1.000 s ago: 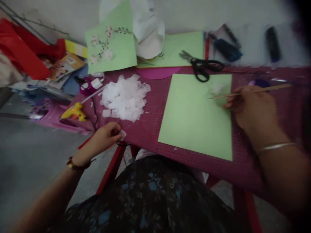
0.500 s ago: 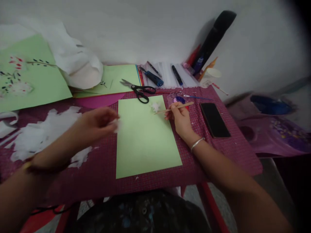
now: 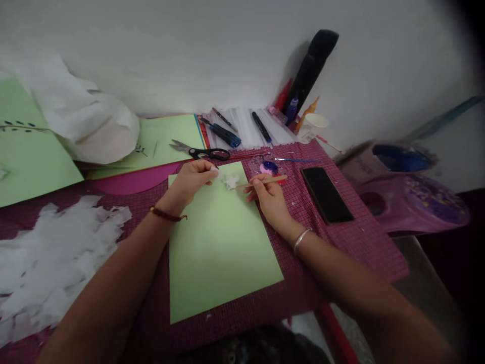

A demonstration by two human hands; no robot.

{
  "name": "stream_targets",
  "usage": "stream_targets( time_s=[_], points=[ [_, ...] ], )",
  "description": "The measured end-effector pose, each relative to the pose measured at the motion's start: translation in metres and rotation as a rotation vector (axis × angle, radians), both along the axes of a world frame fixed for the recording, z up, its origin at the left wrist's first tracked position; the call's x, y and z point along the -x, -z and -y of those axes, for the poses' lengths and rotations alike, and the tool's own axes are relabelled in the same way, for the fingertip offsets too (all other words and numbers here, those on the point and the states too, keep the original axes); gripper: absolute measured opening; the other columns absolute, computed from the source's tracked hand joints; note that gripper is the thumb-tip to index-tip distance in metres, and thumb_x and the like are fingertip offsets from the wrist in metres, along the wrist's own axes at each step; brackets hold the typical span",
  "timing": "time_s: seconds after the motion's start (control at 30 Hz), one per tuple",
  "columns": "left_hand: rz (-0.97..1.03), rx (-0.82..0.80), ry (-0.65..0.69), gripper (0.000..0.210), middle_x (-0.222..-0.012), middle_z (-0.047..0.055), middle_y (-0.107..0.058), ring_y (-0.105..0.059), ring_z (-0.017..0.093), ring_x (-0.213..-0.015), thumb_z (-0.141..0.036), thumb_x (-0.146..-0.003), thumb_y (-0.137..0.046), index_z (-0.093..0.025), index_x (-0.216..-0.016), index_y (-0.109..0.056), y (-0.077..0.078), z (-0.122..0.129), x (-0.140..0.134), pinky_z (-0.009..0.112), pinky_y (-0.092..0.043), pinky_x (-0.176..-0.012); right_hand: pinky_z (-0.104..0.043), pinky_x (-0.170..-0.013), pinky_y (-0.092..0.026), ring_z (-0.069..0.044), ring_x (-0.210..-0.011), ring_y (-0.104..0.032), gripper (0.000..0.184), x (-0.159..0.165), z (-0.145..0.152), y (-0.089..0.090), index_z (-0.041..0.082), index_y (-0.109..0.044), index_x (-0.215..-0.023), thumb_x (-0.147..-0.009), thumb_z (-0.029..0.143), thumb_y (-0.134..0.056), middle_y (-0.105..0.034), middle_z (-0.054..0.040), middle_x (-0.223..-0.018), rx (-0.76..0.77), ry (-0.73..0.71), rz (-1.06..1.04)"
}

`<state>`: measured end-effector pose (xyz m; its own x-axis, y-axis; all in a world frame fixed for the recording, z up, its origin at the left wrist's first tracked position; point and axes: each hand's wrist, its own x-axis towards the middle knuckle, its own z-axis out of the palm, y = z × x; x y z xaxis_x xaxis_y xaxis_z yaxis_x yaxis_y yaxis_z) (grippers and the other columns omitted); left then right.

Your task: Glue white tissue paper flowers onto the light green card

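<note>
Pale green rectangular paper sheet [image 3: 223, 253] by near edge of desk [image 3: 371, 245]. Right hand [image 3: 270, 197] at sheet's right edge grips slim tan wooden stick [image 3: 276, 179]. Left hand [image 3: 193, 180], earlier at sheet's left edge, now near far edge, pinches small white paper scrap [image 3: 215, 173]. Ruffled white paper cluster [image 3: 231, 181] near sheet's far right corner, stick tip beside it.

My bare left hand [image 3: 195, 178] just left of frame centre, pinched, left forearm [image 3: 125, 268] from lower left, my bare right hand [image 3: 270, 199] just right of centre, curled pen-style, right forearm [image 3: 348, 278] from lower right
</note>
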<state>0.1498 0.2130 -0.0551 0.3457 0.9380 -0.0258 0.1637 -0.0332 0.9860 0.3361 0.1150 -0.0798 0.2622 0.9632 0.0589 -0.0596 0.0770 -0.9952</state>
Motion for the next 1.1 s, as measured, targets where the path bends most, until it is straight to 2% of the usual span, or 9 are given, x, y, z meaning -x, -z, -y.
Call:
stream_targets(
  time_s=[0.13, 0.3, 0.57, 0.67, 0.8, 0.97, 1.1],
  points=[
    [-0.038, -0.021, 0.018, 0.013, -0.065, -0.002, -0.058, -0.046, 0.009, -0.057, -0.029, -0.068, -0.070, -0.018, -0.068, -0.064, 0.007, -0.004, 0.009, 0.023, -0.039, -0.057, -0.024, -0.049, -0.045, -0.010, -0.051, -0.057, 0.028, 0.001, -0.003, 0.001, 0.021, -0.053, -0.085, -0.086, 0.049, -0.059, -0.065, 0.0017, -0.071, -0.006, 0.005, -0.007],
    [-0.124, -0.037, 0.074, 0.014, -0.061, -0.002, -0.057, -0.044, 0.010, -0.054, -0.032, -0.068, -0.070, -0.019, -0.069, -0.067, 0.003, -0.006, 0.010, 0.024, -0.035, -0.053, -0.023, -0.047, -0.046, -0.010, -0.048, -0.058, 0.030, 0.001, -0.005, 0.004, 0.021, -0.054, -0.086, -0.085, 0.050, -0.061, -0.068, 0.0010, -0.073, 0.004, 0.010, -0.026],
    [-0.225, 0.003, 0.324, 0.014, -0.060, -0.002, -0.059, -0.049, 0.010, -0.053, -0.031, -0.066, -0.071, -0.019, -0.071, -0.065, -0.006, 0.001, 0.004, 0.022, -0.035, -0.051, -0.022, -0.046, -0.046, -0.009, -0.046, -0.058, 0.029, 0.001, -0.007, 0.004, 0.022, -0.053, -0.087, -0.086, 0.049, -0.061, -0.069, 0.0011, -0.074, 0.022, 0.049, -0.055],
    [-0.263, -0.055, 0.392, 0.014, -0.061, -0.002, -0.058, -0.050, 0.010, -0.054, -0.029, -0.066, -0.070, -0.018, -0.070, -0.061, -0.009, 0.007, -0.006, 0.022, -0.036, -0.052, -0.022, -0.046, -0.046, -0.008, -0.046, -0.058, 0.030, 0.000, -0.007, 0.004, 0.022, -0.053, -0.088, -0.085, 0.050, -0.062, -0.069, 0.0013, -0.073, 0.026, 0.052, -0.061],
    [-0.384, -0.187, 0.326, 0.014, -0.059, -0.002, -0.056, -0.047, 0.011, -0.054, -0.028, -0.068, -0.068, -0.016, -0.065, -0.061, -0.010, 0.010, -0.019, 0.023, -0.033, -0.052, -0.022, -0.046, -0.046, -0.008, -0.045, -0.057, 0.028, -0.003, -0.005, 0.002, 0.022, -0.053, -0.086, -0.084, 0.048, -0.063, -0.069, 0.0018, -0.072, 0.028, 0.068, -0.107],
    [-0.454, -0.288, 0.248, 0.009, -0.062, 0.000, -0.059, -0.050, 0.012, -0.058, -0.025, -0.069, -0.065, -0.016, -0.065, -0.063, -0.005, 0.006, -0.022, 0.025, -0.034, -0.055, -0.023, -0.046, -0.047, -0.009, -0.045, -0.057, 0.020, -0.007, 0.001, -0.006, 0.023, -0.050, -0.083, -0.089, 0.041, -0.057, -0.066, 0.0034, -0.067, -0.018, 0.168, -0.170],
    [-0.460, -0.302, 0.224, 0.009, -0.061, 0.000, -0.058, -0.049, 0.013, -0.057, -0.022, -0.070, -0.065, -0.018, -0.063, -0.062, -0.002, 0.004, -0.022, 0.026, -0.033, -0.055, -0.024, -0.049, -0.047, -0.010, -0.050, -0.058, 0.019, -0.006, 0.004, -0.008, 0.023, -0.051, -0.083, -0.091, 0.040, -0.054, -0.063, 0.0033, -0.065, -0.069, 0.088, -0.056]
  ],
)
